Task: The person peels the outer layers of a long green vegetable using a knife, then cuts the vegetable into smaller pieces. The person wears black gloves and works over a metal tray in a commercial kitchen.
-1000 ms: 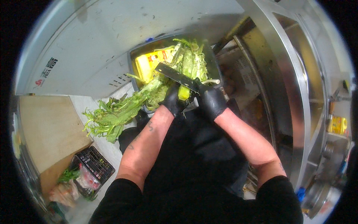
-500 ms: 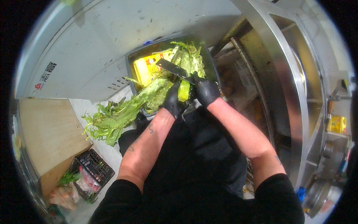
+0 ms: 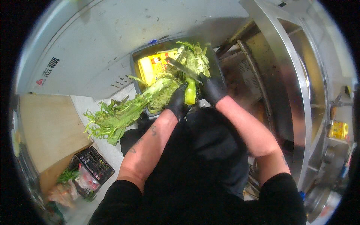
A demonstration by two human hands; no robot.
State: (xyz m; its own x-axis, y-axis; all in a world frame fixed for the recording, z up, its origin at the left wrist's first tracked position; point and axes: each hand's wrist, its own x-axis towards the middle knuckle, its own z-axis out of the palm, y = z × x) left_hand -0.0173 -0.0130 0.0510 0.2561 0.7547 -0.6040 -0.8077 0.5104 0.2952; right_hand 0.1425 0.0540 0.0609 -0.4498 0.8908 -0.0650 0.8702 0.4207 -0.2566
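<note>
My gloved left hand [image 3: 177,101] is closed around a pale green, partly peeled celtuce stem [image 3: 190,93], held over a grey bin [image 3: 220,71]. In my gloved right hand [image 3: 213,90] is a dark-bladed kitchen knife [image 3: 181,69]. Its blade points to the far left and crosses the stem's upper part. Long celtuce leaves [image 3: 116,118] trail leftward over the bin's rim beside my left hand. Inside the bin lie green leaves and peelings [image 3: 193,56] and a yellow package [image 3: 153,67]. The gloves hide the knife's handle and part of the stem.
A pale grey appliance panel [image 3: 93,48] rises behind the bin. To the right stands a metal-framed shelf or counter [image 3: 298,97]. A tan board [image 3: 47,131] and a black crate [image 3: 93,165] with plastic bags and greens are at the left.
The knife blade has tilted, showing more of its edge, and my right hand has shifted slightly right. The whole view has drifted a little. Both hands keep their hold.
</note>
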